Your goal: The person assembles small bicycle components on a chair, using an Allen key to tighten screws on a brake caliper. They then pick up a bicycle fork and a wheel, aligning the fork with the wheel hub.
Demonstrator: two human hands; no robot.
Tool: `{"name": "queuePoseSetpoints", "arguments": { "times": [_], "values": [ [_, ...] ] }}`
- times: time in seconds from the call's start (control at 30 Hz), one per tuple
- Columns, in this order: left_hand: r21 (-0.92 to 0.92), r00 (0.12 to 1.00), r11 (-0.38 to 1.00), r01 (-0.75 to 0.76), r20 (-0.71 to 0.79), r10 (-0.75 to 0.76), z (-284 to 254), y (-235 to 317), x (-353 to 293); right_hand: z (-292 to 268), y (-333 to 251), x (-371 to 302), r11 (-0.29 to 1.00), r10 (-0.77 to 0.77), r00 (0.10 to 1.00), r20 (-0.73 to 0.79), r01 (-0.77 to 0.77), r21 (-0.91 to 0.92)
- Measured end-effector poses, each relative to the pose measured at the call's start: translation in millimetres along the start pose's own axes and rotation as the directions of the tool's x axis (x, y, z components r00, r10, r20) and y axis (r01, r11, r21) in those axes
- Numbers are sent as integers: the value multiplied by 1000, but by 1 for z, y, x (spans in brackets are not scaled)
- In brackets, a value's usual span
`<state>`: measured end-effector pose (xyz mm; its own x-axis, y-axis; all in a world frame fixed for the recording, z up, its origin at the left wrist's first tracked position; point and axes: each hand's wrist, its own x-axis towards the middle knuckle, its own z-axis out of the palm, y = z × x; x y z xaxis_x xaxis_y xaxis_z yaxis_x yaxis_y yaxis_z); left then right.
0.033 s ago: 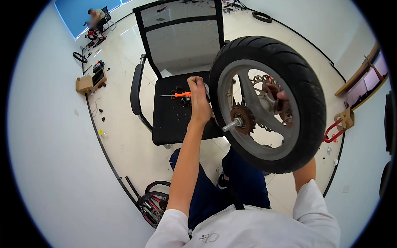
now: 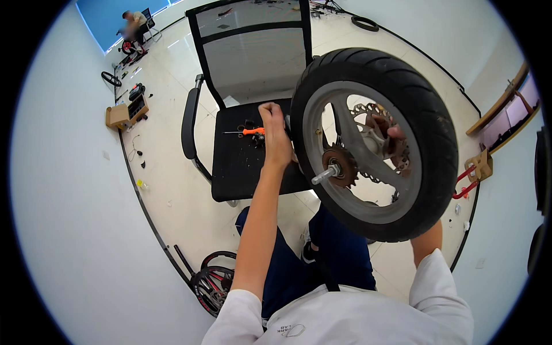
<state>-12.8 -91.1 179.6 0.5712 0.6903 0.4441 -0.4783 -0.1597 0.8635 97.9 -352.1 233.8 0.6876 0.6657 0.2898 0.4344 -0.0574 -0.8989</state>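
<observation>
I hold up a small wheel (image 2: 425, 115) with a black tyre, a grey spoked rim, a rusty sprocket (image 2: 339, 164) and a protruding axle stub (image 2: 325, 174). My left hand (image 2: 276, 138) is closed on the tyre's left edge. Behind the wheel is my right hand (image 2: 391, 135), its fingers showing through the spokes at the brake disc and hub. Below and behind stands a black office chair (image 2: 241, 167). On its seat lie an orange-handled screwdriver (image 2: 250, 131) and some small dark parts.
Another wheel (image 2: 210, 284) lies on the floor at lower left by the wall. A cardboard box (image 2: 118, 115) and loose bits sit along the left wall, and a tyre (image 2: 365, 23) lies far back. A seated person (image 2: 135, 23) works at the far left. A red frame (image 2: 466, 184) is at right.
</observation>
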Motion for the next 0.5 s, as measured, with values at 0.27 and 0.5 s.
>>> {"name": "queuePoseSetpoints", "arguments": {
  "times": [0.27,0.5],
  "values": [
    [-312,892,944,105,-390,-228,-130,-66,38,-15,11,19,996,55,998,-22,-56,-75],
    [-357,734,866,349,-471,-490,-211,-117,-11,10,14,89,977,78,991,106,-55,-207]
  ]
}}
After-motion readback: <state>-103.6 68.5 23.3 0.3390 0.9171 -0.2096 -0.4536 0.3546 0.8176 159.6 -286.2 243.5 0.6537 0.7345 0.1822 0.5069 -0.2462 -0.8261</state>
